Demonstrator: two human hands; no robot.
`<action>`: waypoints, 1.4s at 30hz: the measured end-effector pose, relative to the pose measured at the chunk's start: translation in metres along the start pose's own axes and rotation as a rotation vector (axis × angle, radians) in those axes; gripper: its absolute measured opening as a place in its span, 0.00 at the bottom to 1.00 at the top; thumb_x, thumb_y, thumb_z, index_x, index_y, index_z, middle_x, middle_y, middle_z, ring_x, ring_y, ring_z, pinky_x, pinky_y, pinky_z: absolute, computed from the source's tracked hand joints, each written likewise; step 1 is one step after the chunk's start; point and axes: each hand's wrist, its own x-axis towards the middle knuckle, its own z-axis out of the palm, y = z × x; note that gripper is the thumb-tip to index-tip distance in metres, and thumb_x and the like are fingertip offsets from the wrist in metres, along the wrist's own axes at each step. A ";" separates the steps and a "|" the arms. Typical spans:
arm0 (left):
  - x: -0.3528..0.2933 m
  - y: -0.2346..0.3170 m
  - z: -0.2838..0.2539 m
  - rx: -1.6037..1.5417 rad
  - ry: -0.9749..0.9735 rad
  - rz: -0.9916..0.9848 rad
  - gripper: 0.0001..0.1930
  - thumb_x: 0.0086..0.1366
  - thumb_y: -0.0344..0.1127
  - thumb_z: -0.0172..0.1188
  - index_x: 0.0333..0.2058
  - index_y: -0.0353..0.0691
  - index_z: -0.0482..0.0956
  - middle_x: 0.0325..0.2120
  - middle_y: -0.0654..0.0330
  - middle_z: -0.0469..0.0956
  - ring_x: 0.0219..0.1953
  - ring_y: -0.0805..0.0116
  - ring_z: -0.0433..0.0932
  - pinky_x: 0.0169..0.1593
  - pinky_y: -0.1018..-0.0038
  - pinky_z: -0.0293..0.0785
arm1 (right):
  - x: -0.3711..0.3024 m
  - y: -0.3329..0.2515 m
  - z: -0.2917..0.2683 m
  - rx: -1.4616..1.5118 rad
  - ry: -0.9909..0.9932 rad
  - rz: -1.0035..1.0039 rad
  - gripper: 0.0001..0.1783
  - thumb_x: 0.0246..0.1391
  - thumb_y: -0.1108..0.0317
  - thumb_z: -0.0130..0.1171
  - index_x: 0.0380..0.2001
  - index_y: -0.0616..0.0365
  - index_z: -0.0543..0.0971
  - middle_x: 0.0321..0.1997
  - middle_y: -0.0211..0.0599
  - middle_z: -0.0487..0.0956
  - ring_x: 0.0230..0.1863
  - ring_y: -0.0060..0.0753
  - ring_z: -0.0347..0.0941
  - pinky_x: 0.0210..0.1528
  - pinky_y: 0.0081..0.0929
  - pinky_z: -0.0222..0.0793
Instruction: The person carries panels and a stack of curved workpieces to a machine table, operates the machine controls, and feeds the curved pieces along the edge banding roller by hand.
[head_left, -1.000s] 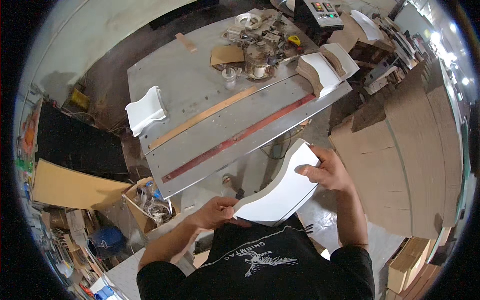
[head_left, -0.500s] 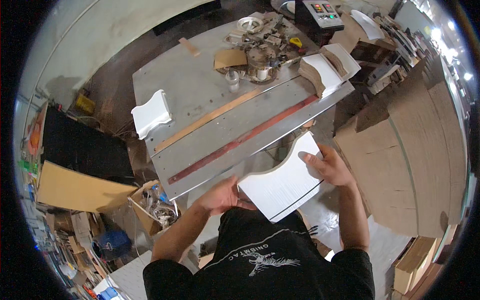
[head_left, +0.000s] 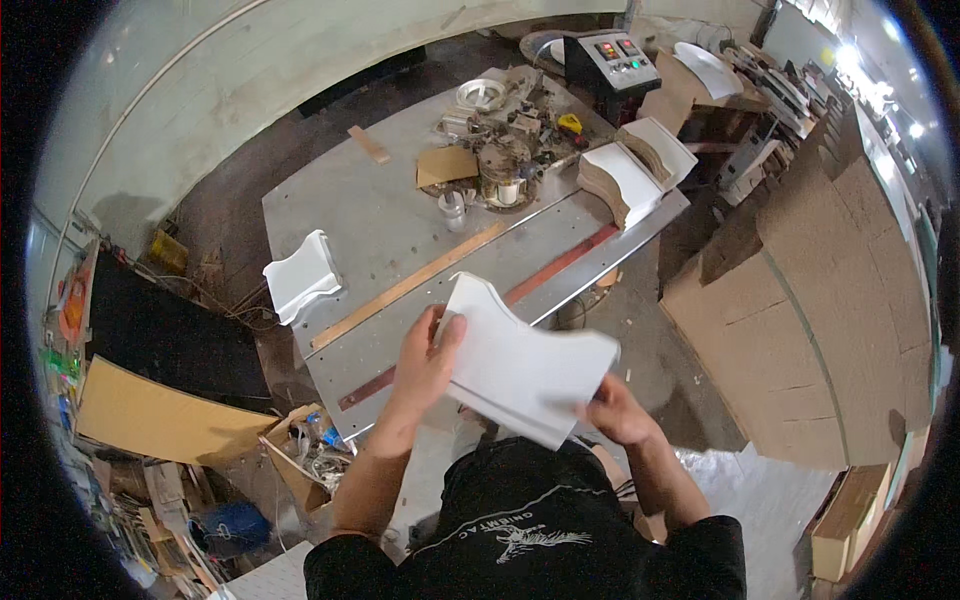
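Note:
A white board with a wavy, scooped edge (head_left: 530,355) is tilted in front of my body, above the near edge of the table. My left hand (head_left: 425,365) grips its left end, thumb on the upper face and the other fingers underneath. At the lower right edge my right hand (head_left: 615,410) holds it too, with the fingertips smeared by motion. Similar white pieces (head_left: 302,275) lie on the left end of the table. On the right end stand stacks of white-topped, brown-edged boards (head_left: 625,180) of the same outline.
The grey metal table (head_left: 340,220) carries a wooden strip (head_left: 410,285), a red strip (head_left: 560,265), a clear cup (head_left: 452,210) and a dusty machine assembly (head_left: 505,175). Behind is a control box (head_left: 610,65). Large cardboard sheets (head_left: 780,330) stand right; a scrap box (head_left: 300,460) sits left.
The board has turned and shifted left and up, its scooped edge now facing away to the upper right. My left hand has risen to its left end; my right hand has dropped lower.

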 end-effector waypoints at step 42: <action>0.007 0.075 0.047 1.020 -0.304 0.606 0.18 0.68 0.53 0.56 0.30 0.44 0.71 0.09 0.61 0.74 0.12 0.59 0.78 0.16 0.65 0.74 | -0.001 -0.011 0.000 0.066 0.010 0.362 0.22 0.64 0.54 0.57 0.52 0.60 0.75 0.45 0.26 0.79 0.46 0.18 0.71 0.49 0.21 0.68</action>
